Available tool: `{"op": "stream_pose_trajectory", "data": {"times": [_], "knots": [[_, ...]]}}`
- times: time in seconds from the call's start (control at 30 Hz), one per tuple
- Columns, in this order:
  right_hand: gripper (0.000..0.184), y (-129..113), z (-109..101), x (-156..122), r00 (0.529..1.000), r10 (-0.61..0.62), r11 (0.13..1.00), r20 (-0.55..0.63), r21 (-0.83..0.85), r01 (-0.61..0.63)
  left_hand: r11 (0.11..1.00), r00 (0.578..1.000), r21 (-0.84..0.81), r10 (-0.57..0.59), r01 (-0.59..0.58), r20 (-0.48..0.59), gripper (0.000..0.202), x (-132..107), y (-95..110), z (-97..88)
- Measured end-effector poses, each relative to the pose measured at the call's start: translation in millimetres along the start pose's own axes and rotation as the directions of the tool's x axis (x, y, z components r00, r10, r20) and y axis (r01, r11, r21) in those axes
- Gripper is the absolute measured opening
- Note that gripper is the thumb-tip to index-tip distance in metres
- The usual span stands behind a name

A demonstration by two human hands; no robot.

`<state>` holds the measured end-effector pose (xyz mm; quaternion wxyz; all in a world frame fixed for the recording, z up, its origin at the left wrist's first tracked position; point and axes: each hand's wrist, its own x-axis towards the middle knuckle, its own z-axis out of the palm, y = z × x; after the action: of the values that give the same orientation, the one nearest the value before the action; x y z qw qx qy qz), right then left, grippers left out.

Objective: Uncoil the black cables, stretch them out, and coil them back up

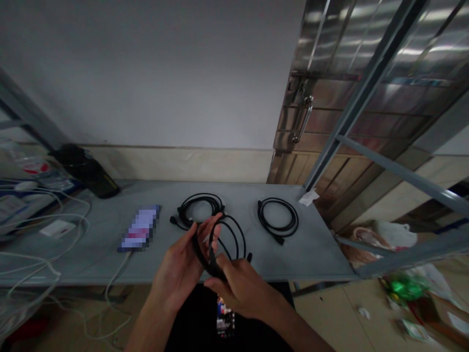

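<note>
Between my two hands, over the front of the grey table (278, 266), is a black cable (238, 233) gathered in loops. My left hand (183, 261) is curled round the left side of the loops, with the fingertips raised. My right hand (242, 283) pinches the lower part of the loops between thumb and fingers. Past my fingers a coiled black cable (202, 197) lies on the table, partly behind the held loops. Farther right lies another coiled black cable (278, 230), its plug toward me.
A phone (141, 228) with a white lead and a black bottle (88, 171) are at left, beside tangled white cables (82, 217). Another lit phone (225, 318) shows below my hands. A metal post (361, 93) rises at the right corner near white paper (309, 197).
</note>
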<state>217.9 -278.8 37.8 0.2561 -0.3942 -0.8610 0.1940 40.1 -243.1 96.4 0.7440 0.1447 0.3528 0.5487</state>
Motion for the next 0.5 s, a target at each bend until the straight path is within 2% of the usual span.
{"op": "stream_pose_trajectory", "data": {"times": [0.07,0.17,0.23,0.3,0.4,0.5], "knots": [[0.059,7,0,4,0.999,-0.041,0.996,-0.013,-0.084,0.040,0.999,1.000,0.034,0.020,-0.019,-0.017,0.036,3,4,-1.7],[0.053,19,2,17,0.995,-0.096,0.972,-0.041,-0.220,0.085,0.985,0.994,0.135,0.110,-0.108,-0.008,0.025,13,7,-5.0],[0.046,27,3,28,0.984,-0.174,0.942,-0.042,-0.298,0.154,0.952,0.979,0.228,0.203,-0.203,0.023,0.030,22,9,-9.5],[0.040,36,3,42,0.966,-0.256,0.908,-0.044,-0.353,0.225,0.896,0.961,0.350,0.271,-0.274,0.057,0.046,34,11,-16.8],[0.035,50,3,67,0.939,-0.342,0.874,-0.039,-0.380,0.302,0.735,0.921,0.576,0.379,-0.358,0.089,0.067,55,22,-32.2],[0.039,66,7,96,0.921,-0.389,0.842,-0.009,-0.409,0.352,0.473,0.831,0.774,0.544,-0.420,0.118,0.074,80,41,-50.9]]}}
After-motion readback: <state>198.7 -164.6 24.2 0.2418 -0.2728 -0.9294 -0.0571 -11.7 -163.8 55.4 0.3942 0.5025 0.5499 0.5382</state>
